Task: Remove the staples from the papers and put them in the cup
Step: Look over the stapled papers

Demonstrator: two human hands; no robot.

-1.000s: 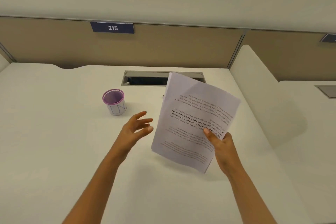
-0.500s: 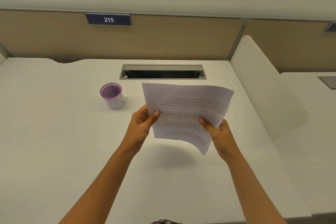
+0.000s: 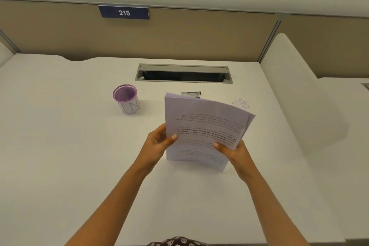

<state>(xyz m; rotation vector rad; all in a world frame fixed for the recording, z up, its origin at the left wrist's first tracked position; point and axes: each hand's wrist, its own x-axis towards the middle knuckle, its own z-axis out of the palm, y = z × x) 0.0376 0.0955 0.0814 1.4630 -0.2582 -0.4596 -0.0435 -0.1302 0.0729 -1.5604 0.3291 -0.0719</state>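
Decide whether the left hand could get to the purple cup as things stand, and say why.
Probably yes, but not freely: the left hand grips the papers. Only bare desk lies between it and the cup, upright to its left.

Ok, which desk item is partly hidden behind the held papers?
The small metal tool, peeking over the papers' top edge; the purple-rimmed cup stands clear left, the speckled scrap clear right.

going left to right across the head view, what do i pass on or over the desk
purple cup → left hand → small metal tool → right hand → white side divider; the papers span both hands, so left out
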